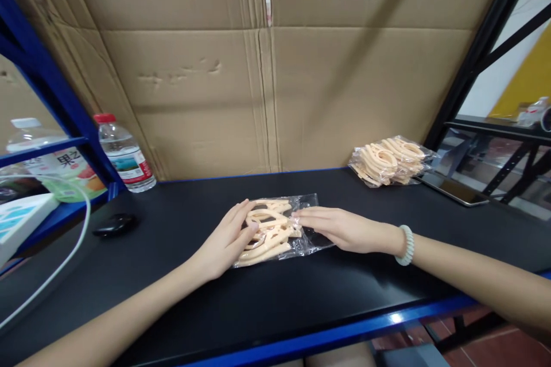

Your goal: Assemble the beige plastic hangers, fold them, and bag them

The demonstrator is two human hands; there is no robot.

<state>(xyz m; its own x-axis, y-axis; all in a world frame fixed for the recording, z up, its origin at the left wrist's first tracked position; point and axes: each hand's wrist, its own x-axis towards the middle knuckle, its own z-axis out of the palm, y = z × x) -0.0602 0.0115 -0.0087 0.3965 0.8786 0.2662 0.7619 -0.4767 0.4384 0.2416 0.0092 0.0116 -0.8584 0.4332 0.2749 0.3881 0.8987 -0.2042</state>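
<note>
A see-through plastic bag (304, 248) of pale, cream-coloured cut-out pieces (275, 228) lies flat in the middle of the black table. The pieces have curved outlines and oval holes; their exact kind cannot be made out. Along the bag's left side rests my left hand (227, 241), open, with fingers stretched out over its edge and thumb apart. My right hand (340, 228), wearing a pale beaded bracelet on its wrist, touches the right end of the pieces with outstretched fingers. Its thumb is hidden underneath.
Similar bagged pieces (387, 160) are stacked at the back right, beside a tablet-like flat device (451, 188). A black mouse (115, 225) and a red-capped water bottle (125, 155) stand on the left. Behind the table (206, 309) rises a cardboard wall (193, 86).
</note>
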